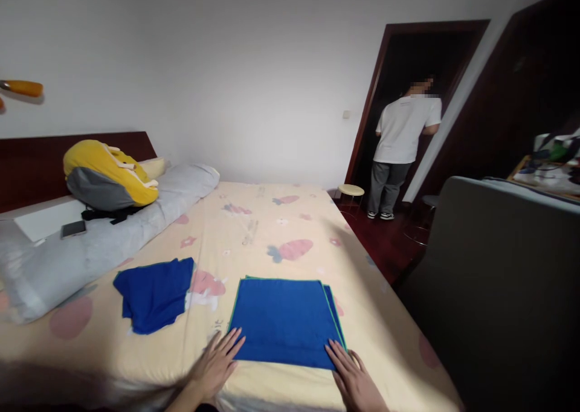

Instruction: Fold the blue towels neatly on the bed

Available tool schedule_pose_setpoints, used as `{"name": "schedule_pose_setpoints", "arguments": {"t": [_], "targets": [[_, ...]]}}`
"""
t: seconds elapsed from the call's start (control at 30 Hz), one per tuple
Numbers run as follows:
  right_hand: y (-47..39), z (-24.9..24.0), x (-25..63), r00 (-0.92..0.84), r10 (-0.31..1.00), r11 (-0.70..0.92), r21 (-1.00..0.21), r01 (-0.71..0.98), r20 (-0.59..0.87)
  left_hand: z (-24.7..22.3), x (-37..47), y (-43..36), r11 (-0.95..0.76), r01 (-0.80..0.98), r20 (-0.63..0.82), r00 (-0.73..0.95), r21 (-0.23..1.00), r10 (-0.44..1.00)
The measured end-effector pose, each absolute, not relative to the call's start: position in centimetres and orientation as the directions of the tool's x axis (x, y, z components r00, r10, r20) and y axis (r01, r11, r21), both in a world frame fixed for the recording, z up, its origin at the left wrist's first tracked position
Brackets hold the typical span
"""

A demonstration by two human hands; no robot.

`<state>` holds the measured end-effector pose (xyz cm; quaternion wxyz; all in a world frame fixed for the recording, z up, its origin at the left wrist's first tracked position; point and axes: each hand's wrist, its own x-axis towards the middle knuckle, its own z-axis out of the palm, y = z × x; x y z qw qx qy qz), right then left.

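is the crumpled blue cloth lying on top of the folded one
No, the crumpled blue cloth lies apart on the carrot-print bedsheet, left of the flat folded blue cloth.

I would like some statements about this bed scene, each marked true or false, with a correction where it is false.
1. Both hands lie flat at the near corners of the folded blue cloth. True: the left hand is at its near left corner, the right hand at its near right corner.
2. The second blue cloth is folded as neatly. False: it lies rumpled, to the left of the folded one.
3. A yellow and grey plush toy rests on the long grey pillow. True.
4. The person in the white shirt sits on the bed. False: that person stands in the doorway, back turned.
5. The phone lies on the folded cloth. False: it lies on the pillow.
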<state>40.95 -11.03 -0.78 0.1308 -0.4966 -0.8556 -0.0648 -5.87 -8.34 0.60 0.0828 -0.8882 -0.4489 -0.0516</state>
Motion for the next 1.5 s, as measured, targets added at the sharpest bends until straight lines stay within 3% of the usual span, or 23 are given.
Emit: {"name": "schedule_pose_setpoints", "arguments": {"t": [0.2,0.33,0.53,0.67,0.77,0.9,1.03,1.1,1.17,1.23,1.3,1.37,1.5], "targets": [[-10.8,-1.6,42.0,-0.537,0.736,0.506,0.192,0.841,0.411,-1.2,-6.5,-7.9,-0.545,0.803,0.156,0.587,-0.241,0.795],[-11.0,-0.5,42.3,-0.586,0.681,0.546,0.228,0.806,0.439,-1.8,-7.1,-7.5,-0.575,0.792,0.148,0.606,-0.206,0.782],[-10.8,4.0,41.3,-0.369,0.893,0.410,-0.130,0.903,0.259,1.3,-7.2,-7.9,-0.556,0.825,0.143,0.541,0.101,0.829],[-10.0,4.7,41.3,-0.228,0.966,0.257,-0.354,0.899,0.124,2.2,-7.1,-8.1,-0.359,0.874,0.019,0.374,0.326,0.927],[-9.2,3.5,41.4,-0.173,0.983,0.184,-0.460,0.869,0.066,1.8,-6.8,-7.5,-0.224,0.897,-0.038,0.257,0.381,0.966],[-8.7,2.1,41.3,-0.104,0.990,0.134,-0.415,0.900,0.094,1.5,-5.8,-6.5,-0.135,0.931,-0.036,0.156,0.339,0.987],[-9.2,1.2,40.6,-0.101,0.945,0.156,-0.158,0.975,0.312,1.8,-4.1,-6.9,-0.075,0.971,0.019,0.072,0.226,0.997],[-9.6,0.4,39.5,-0.200,0.874,0.222,0.001,0.975,0.442,1.9,-2.6,-7.7,-0.127,0.986,0.063,0.121,0.111,0.991],[-10.1,-0.6,37.5,-0.343,0.796,0.347,0.089,0.934,0.499,1.6,-0.4,-8.7,-0.285,0.958,0.054,0.284,0.021,0.957],[-10.6,-1.6,34.6,-0.502,0.717,0.513,0.122,0.850,0.484,0.9,2.1,-9.7,-0.513,0.858,0.013,0.513,0.038,0.859],[-11.1,-2.3,31.6,-0.622,0.653,0.653,0.094,0.751,0.433,0.1,4.5,-10.6,-0.688,0.717,0.013,0.691,0.112,0.723],[-11.5,-2.4,29.5,-0.645,0.652,0.698,0.017,0.716,0.398,-0.4,5.9,-11.1,-0.751,0.641,0.043,0.755,0.157,0.654],[-11.7,-0.7,30.9,-0.624,0.720,0.674,-0.095,0.733,0.303,0.3,3.6,-10.8,-0.688,0.713,0.091,0.683,0.134,0.725]]}}
